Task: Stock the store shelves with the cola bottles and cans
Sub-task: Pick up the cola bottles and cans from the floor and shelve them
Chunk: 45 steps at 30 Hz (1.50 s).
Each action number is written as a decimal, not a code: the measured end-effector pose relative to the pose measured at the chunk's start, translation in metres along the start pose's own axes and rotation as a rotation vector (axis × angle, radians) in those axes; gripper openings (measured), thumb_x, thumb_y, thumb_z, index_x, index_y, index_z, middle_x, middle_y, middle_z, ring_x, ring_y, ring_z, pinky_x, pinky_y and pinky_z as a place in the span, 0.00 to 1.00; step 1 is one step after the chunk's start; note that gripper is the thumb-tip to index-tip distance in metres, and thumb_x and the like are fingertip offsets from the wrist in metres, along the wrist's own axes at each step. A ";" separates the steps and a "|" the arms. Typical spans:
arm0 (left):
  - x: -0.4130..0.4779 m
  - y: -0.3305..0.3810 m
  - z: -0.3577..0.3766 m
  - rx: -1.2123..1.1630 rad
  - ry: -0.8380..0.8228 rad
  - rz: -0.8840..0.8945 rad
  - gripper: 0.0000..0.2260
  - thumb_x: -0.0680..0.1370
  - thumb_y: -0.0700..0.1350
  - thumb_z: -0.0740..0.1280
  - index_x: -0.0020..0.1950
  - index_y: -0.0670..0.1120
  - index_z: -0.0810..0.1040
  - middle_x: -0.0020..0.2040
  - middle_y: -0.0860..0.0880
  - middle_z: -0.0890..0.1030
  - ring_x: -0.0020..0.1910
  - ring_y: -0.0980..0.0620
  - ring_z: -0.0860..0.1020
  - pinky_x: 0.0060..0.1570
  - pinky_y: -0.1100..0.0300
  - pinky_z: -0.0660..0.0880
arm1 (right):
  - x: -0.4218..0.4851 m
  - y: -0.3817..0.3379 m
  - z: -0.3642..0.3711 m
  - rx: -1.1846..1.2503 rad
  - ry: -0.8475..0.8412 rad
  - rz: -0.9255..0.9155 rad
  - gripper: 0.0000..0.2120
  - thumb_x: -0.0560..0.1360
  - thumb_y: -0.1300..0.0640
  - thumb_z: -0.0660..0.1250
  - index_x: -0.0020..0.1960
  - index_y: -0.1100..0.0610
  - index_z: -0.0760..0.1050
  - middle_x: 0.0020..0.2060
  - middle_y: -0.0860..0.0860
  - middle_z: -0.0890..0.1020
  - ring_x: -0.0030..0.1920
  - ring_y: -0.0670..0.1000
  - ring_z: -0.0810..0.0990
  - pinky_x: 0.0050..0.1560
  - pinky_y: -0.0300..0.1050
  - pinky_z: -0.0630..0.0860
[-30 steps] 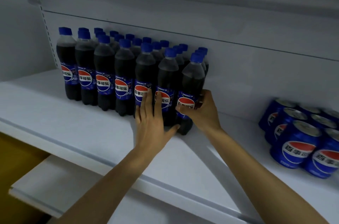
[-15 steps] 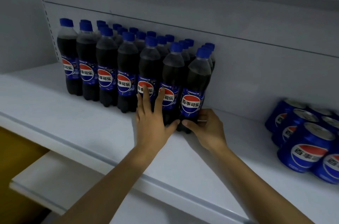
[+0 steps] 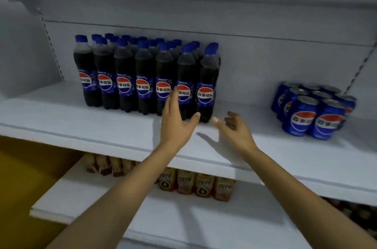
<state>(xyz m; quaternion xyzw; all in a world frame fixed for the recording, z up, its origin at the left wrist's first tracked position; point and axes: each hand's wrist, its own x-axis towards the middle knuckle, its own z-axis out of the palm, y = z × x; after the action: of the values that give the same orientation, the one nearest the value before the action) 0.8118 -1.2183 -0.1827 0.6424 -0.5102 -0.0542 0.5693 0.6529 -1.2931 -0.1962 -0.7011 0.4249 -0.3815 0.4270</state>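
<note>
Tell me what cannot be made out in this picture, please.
Head view:
- Rear cola bottles: hidden behind the front row; count unclear.
- Rear cans: covered by the front cans.
- Brown packs on the lower shelf: blurred, print unreadable.
- Left hand: whether its fingers touch a bottle is unclear.

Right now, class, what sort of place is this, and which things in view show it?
Most likely a shop aisle: white shelving holds a neat block of cola bottles with labels facing out, a cluster of cola cans further right, and packaged goods on the shelf below.

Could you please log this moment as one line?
left hand: open, by front bottles | right hand: open, empty | cans: shelf right
</note>
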 end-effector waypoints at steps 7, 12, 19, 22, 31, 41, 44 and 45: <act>-0.129 0.040 0.004 -0.362 -0.403 0.018 0.28 0.75 0.54 0.67 0.74 0.52 0.64 0.72 0.56 0.68 0.68 0.64 0.66 0.66 0.67 0.65 | -0.181 0.021 -0.054 0.097 0.243 -0.015 0.40 0.66 0.33 0.68 0.73 0.48 0.64 0.66 0.49 0.74 0.65 0.45 0.74 0.59 0.39 0.72; -0.220 0.051 0.046 -0.380 -0.664 -0.092 0.19 0.78 0.46 0.67 0.69 0.49 0.70 0.67 0.52 0.72 0.65 0.57 0.71 0.64 0.58 0.70 | -0.305 0.064 -0.112 0.000 0.442 0.157 0.35 0.70 0.35 0.66 0.72 0.48 0.65 0.61 0.42 0.76 0.60 0.40 0.76 0.55 0.36 0.75; -0.320 0.076 0.118 -0.356 -0.946 -0.149 0.14 0.79 0.47 0.65 0.64 0.55 0.71 0.65 0.55 0.73 0.61 0.59 0.71 0.56 0.66 0.70 | -0.420 0.120 -0.188 0.024 0.646 0.416 0.34 0.68 0.34 0.66 0.67 0.51 0.70 0.58 0.44 0.79 0.58 0.42 0.78 0.61 0.48 0.76; -0.353 0.090 0.166 -0.351 -1.034 -0.175 0.13 0.79 0.45 0.66 0.62 0.54 0.73 0.61 0.56 0.74 0.57 0.61 0.73 0.50 0.73 0.70 | -0.452 0.154 -0.221 0.045 0.657 0.513 0.32 0.68 0.34 0.66 0.66 0.50 0.70 0.57 0.44 0.79 0.58 0.42 0.78 0.61 0.48 0.76; -0.477 0.111 0.345 -0.147 -1.161 -0.394 0.13 0.79 0.41 0.65 0.61 0.54 0.72 0.61 0.54 0.75 0.56 0.55 0.76 0.44 0.72 0.71 | -0.534 0.304 -0.365 0.203 0.765 0.866 0.32 0.67 0.34 0.64 0.64 0.53 0.74 0.55 0.50 0.82 0.55 0.47 0.81 0.60 0.52 0.76; -0.594 0.009 0.461 0.157 -1.355 -0.666 0.17 0.76 0.42 0.68 0.63 0.54 0.72 0.58 0.57 0.76 0.55 0.57 0.75 0.55 0.60 0.73 | -0.539 0.534 -0.362 0.299 0.568 1.219 0.12 0.75 0.52 0.70 0.51 0.60 0.77 0.46 0.57 0.82 0.48 0.57 0.80 0.47 0.45 0.74; -0.619 -0.048 0.495 0.223 -1.467 -0.664 0.20 0.75 0.40 0.69 0.65 0.53 0.71 0.61 0.54 0.75 0.56 0.56 0.74 0.57 0.59 0.73 | -0.527 0.614 -0.333 0.272 0.337 1.319 0.19 0.73 0.46 0.71 0.58 0.57 0.74 0.50 0.54 0.81 0.50 0.54 0.79 0.47 0.45 0.74; -0.628 -0.068 0.509 0.254 -1.499 -0.658 0.22 0.75 0.41 0.70 0.67 0.51 0.70 0.62 0.53 0.75 0.57 0.55 0.74 0.55 0.60 0.73 | -0.526 0.638 -0.324 0.240 0.270 1.342 0.23 0.72 0.45 0.71 0.62 0.55 0.72 0.52 0.53 0.79 0.52 0.54 0.79 0.50 0.46 0.73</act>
<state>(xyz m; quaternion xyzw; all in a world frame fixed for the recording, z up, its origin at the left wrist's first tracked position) 0.2233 -1.1233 -0.7331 0.6119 -0.5426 -0.5738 -0.0439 0.0067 -1.0719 -0.7642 -0.1814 0.7708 -0.1634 0.5884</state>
